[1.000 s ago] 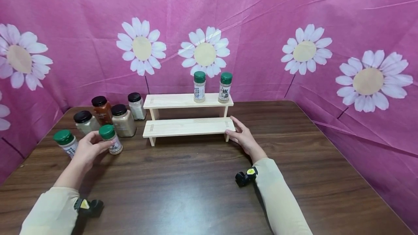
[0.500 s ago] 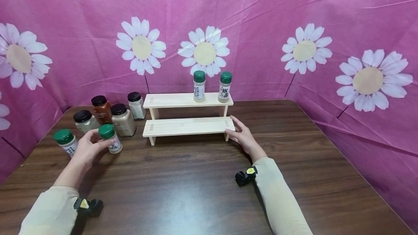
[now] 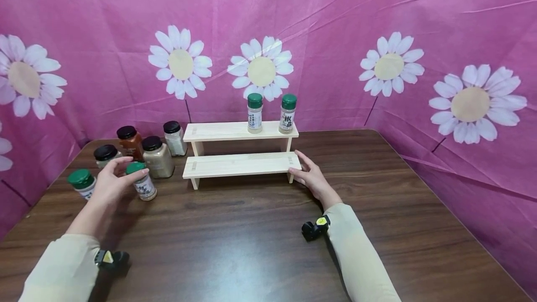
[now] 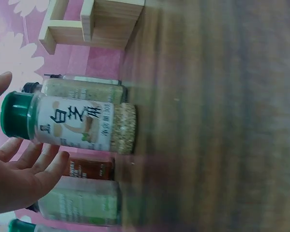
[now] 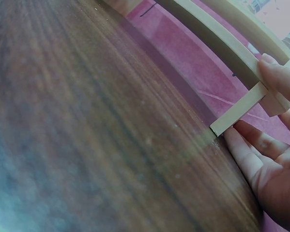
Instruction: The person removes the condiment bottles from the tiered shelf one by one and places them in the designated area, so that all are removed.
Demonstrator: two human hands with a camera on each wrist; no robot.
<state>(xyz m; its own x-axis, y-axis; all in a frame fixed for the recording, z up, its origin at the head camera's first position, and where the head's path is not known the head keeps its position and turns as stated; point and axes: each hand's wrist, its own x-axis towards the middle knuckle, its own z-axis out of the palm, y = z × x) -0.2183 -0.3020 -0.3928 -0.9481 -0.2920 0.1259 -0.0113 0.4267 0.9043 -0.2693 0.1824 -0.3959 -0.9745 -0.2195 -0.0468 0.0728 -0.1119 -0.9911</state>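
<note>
A spice bottle [image 3: 146, 188] with a green cap and white label stands upright on the table at the left; pale seeds show through its base in the left wrist view. My left hand [image 3: 110, 187] is around its cap, thumb lifted off on one side, fingers extended on the other. Whether a fingertip still touches the bottle, I cannot tell. At the middle is a two-step wooden rack [image 3: 239, 165]. My right hand [image 3: 313, 180] holds the right end of its lower step, thumb on the board and fingers by the leg [image 5: 239, 108].
Two green-capped bottles, one left [image 3: 254, 113] and one right [image 3: 287, 114], stand on the upper step's right half. Behind my left hand are several black-capped jars, including a reddish one [image 3: 131, 144]. Another green-capped bottle [image 3: 81, 181] stands farther left. A pink flowered cloth hangs behind.
My left thumb and fingers have spread away from the green-capped bottle, which now shows more of its label. The right hand stays on the rack.
</note>
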